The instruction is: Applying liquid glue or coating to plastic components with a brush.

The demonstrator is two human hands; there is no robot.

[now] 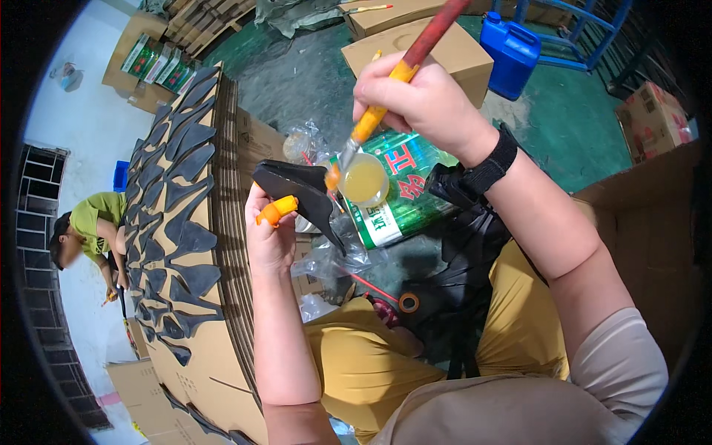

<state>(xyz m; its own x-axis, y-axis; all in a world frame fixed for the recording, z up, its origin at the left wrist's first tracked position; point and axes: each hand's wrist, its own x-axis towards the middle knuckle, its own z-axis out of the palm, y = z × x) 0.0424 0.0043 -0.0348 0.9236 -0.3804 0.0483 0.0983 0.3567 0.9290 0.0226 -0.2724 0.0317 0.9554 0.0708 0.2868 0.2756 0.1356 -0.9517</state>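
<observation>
My left hand (268, 241), an orange cover on its thumb, grips a black saddle-shaped piece (300, 185) and holds it tilted in front of me. Closed around a paintbrush (368, 122) with a red and yellow handle is my right hand (419, 100). The brush's yellow-stained tip points down at the right edge of the black piece; whether it touches, I cannot tell. Just right of the tip, a clear cup (366, 180) of yellowish liquid stands on a green tin (415, 200). A black strap circles my right wrist.
At the left, a tall stack of cardboard sheets (241, 297) carries several black pieces (194, 233). Beyond it, a person in a green shirt (96, 222) bends over. Cardboard boxes (452, 55) and a blue jerrycan (510, 55) stand ahead. A tape roll (409, 302) lies below the tin.
</observation>
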